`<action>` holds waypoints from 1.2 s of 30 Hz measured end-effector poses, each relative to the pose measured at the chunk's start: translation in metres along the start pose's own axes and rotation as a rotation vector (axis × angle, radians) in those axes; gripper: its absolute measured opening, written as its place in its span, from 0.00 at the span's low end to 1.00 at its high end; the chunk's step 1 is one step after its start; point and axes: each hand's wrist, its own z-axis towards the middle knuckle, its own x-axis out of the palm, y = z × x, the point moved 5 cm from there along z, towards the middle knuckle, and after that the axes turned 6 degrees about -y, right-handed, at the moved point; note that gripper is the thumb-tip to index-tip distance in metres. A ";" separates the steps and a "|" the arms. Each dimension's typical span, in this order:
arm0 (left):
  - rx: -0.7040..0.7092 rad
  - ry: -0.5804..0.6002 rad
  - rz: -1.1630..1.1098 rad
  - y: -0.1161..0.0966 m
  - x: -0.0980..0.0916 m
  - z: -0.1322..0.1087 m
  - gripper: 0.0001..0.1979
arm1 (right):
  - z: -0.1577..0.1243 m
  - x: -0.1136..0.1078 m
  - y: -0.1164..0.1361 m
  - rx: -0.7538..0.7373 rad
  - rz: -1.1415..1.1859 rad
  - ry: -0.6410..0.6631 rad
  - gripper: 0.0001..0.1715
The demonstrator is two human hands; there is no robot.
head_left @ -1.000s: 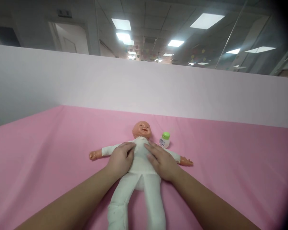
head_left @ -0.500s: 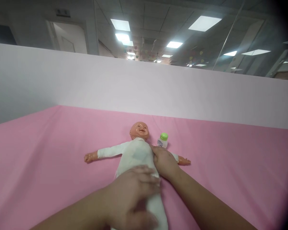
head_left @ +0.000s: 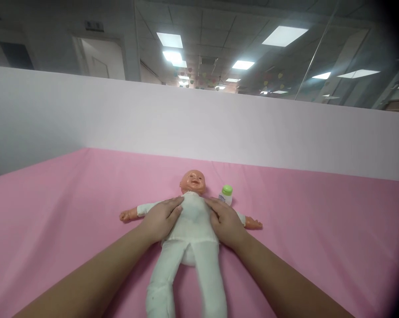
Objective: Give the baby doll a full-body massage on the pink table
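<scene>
A baby doll (head_left: 194,221) lies face up with its arms spread, its body white cloth and its head and hands hard plastic. My left hand (head_left: 162,216) rests on the doll's chest and shoulder at the left side, fingers stretched out flat and thumb against the chest. On the other side, my right hand (head_left: 226,221) lies over the opposite shoulder and upper arm, its fingers also laid flat along the chest edge. Both hands cover parts of the doll's sleeves. Just beyond my right hand stands a small clear bottle with a green cap (head_left: 226,193), its lower part partly hidden.
A pink sheet (head_left: 285,212) covers the surface under the doll, with light creases. A white low wall (head_left: 199,121) runs along the back. Above it, glass (head_left: 252,53) shows ceiling lights and, at left, a doorway (head_left: 103,57).
My left hand has moved from above the doll's lower body up to its chest and shoulder, uncovering the legs. My right hand stays at the same shoulder.
</scene>
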 end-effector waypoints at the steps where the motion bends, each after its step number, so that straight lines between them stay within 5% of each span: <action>1: -0.013 -0.012 0.002 0.001 0.000 0.000 0.27 | -0.003 -0.004 0.011 -0.064 0.048 -0.045 0.27; 3: -0.033 -0.024 0.011 0.001 0.001 0.001 0.27 | -0.013 -0.013 0.040 -0.219 0.148 -0.089 0.24; 8: -0.064 -0.039 0.040 0.003 0.001 0.000 0.28 | -0.046 -0.016 0.121 -0.577 0.302 0.196 0.28; 12: -0.060 -0.041 0.054 0.005 0.002 0.000 0.29 | -0.058 -0.008 0.147 -0.731 0.294 0.364 0.24; 18: -0.071 -0.025 0.030 0.006 0.004 0.001 0.29 | -0.037 0.003 0.103 -0.453 0.183 0.347 0.36; 24: -0.037 -0.037 0.021 0.005 0.005 0.000 0.28 | -0.018 0.014 0.048 -0.230 0.043 0.384 0.38; 29: -0.014 -0.039 0.046 0.001 0.005 0.000 0.28 | -0.006 0.015 0.013 -0.038 0.039 0.292 0.34; 36: -0.005 -0.026 0.069 -0.003 0.002 -0.003 0.29 | 0.003 0.009 -0.007 0.149 -0.090 0.209 0.36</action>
